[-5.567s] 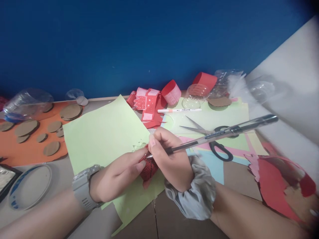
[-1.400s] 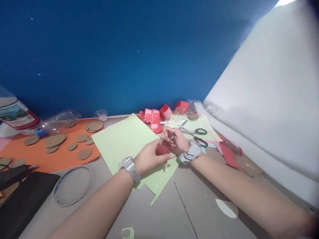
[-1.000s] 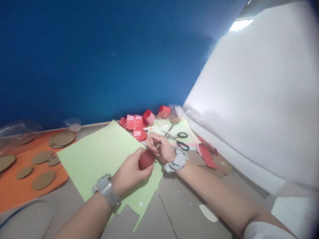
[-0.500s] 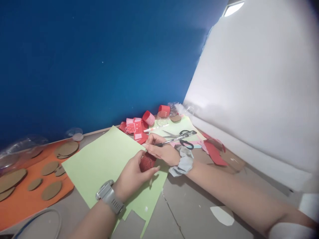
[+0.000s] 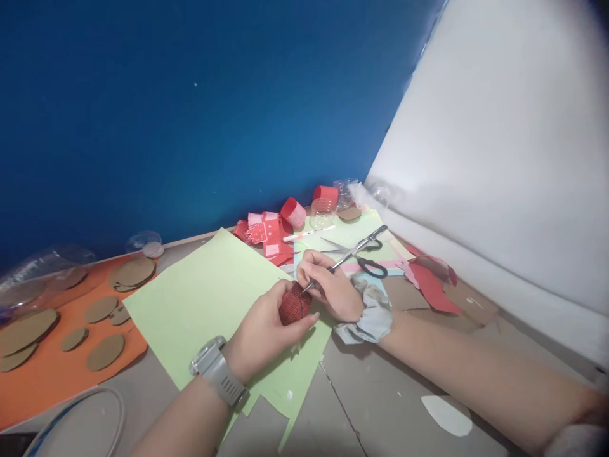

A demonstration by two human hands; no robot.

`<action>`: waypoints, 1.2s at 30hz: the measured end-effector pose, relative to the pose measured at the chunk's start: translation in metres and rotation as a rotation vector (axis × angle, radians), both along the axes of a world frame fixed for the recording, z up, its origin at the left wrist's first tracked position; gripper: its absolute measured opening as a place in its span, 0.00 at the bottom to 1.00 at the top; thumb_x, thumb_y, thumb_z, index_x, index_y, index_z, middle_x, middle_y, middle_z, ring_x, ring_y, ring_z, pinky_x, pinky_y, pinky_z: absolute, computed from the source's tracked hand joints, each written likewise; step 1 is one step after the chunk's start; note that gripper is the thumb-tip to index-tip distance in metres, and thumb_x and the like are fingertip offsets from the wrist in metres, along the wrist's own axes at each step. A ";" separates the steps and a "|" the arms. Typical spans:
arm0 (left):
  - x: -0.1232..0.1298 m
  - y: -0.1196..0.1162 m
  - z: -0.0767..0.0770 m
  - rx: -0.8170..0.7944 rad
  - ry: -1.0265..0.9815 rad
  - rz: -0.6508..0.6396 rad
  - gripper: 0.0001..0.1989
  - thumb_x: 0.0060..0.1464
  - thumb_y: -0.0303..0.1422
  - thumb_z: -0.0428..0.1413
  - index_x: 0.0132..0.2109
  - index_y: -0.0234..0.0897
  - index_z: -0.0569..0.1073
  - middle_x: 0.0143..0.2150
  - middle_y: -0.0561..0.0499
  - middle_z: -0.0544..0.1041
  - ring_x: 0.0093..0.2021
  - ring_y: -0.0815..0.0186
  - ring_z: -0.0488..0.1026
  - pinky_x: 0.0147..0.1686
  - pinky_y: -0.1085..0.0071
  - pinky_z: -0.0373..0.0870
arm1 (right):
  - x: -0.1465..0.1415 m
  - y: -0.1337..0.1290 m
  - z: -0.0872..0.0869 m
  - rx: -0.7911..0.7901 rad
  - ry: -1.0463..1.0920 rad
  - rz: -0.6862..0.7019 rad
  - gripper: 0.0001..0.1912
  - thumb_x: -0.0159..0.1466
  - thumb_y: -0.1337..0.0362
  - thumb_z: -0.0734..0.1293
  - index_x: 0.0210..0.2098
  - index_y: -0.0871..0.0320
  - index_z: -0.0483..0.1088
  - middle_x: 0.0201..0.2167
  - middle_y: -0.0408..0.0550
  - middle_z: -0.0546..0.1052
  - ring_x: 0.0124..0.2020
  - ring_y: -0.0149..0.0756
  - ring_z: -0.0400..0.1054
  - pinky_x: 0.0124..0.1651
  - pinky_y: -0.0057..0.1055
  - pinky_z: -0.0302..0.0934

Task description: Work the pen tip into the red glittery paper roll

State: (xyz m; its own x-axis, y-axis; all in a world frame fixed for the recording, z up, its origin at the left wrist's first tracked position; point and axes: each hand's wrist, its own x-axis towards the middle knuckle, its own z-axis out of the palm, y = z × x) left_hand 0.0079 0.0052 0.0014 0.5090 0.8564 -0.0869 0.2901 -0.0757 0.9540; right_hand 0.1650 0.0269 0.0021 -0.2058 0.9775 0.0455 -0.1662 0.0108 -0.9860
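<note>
A small rounded red piece marked with dark lines [image 5: 295,304] is gripped between the thumb and fingers of my left hand [image 5: 266,327], above a light green paper sheet [image 5: 190,304]. My right hand [image 5: 328,285] pinches a pen [image 5: 359,246], its tip touching or very close to the red piece's upper right side. The pen's back end points up and to the right, crossing in front of black-handled scissors [image 5: 372,268]. My left fingers hide part of the red piece.
Orange paper [image 5: 47,393] with several cardboard discs [image 5: 105,352] lies left. Red paper cutouts [image 5: 273,235], a red paper ring [image 5: 294,213], clear plastic cups [image 5: 322,214] and a marker [image 5: 309,233] sit at the back. Red scraps [image 5: 432,285] and a white paper piece [image 5: 447,414] lie right.
The view has shifted slightly, so most things appear further right. The pen has tilted more steeply, and its tip now shows against the red piece, which my left hand still holds.
</note>
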 end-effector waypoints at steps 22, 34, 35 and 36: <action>-0.002 -0.006 -0.002 -0.225 -0.209 -0.066 0.08 0.55 0.29 0.60 0.39 0.34 0.68 0.26 0.56 0.67 0.22 0.74 0.62 0.23 0.78 0.64 | 0.002 -0.022 0.012 -0.093 -0.157 -0.002 0.18 0.67 0.54 0.60 0.24 0.58 0.58 0.23 0.39 0.62 0.25 0.25 0.53 0.24 0.23 0.45; -0.001 -0.005 0.000 -0.164 -0.138 -0.075 0.09 0.53 0.30 0.61 0.39 0.34 0.69 0.26 0.56 0.69 0.21 0.72 0.65 0.23 0.76 0.65 | 0.003 -0.019 0.009 -0.080 -0.138 0.000 0.21 0.62 0.48 0.64 0.23 0.57 0.58 0.22 0.38 0.60 0.24 0.26 0.51 0.24 0.25 0.44; -0.001 -0.005 -0.001 -0.160 -0.131 -0.075 0.10 0.53 0.31 0.62 0.40 0.34 0.69 0.26 0.56 0.69 0.21 0.72 0.65 0.23 0.76 0.65 | 0.003 -0.019 0.009 -0.074 -0.130 0.003 0.22 0.62 0.47 0.64 0.23 0.57 0.58 0.21 0.37 0.59 0.23 0.26 0.50 0.24 0.25 0.44; -0.001 -0.005 -0.001 -0.162 -0.127 -0.075 0.10 0.53 0.32 0.62 0.40 0.34 0.69 0.26 0.56 0.69 0.21 0.72 0.65 0.23 0.76 0.65 | 0.003 -0.019 0.008 -0.066 -0.123 0.010 0.22 0.62 0.47 0.64 0.23 0.57 0.58 0.21 0.37 0.58 0.23 0.26 0.50 0.24 0.25 0.43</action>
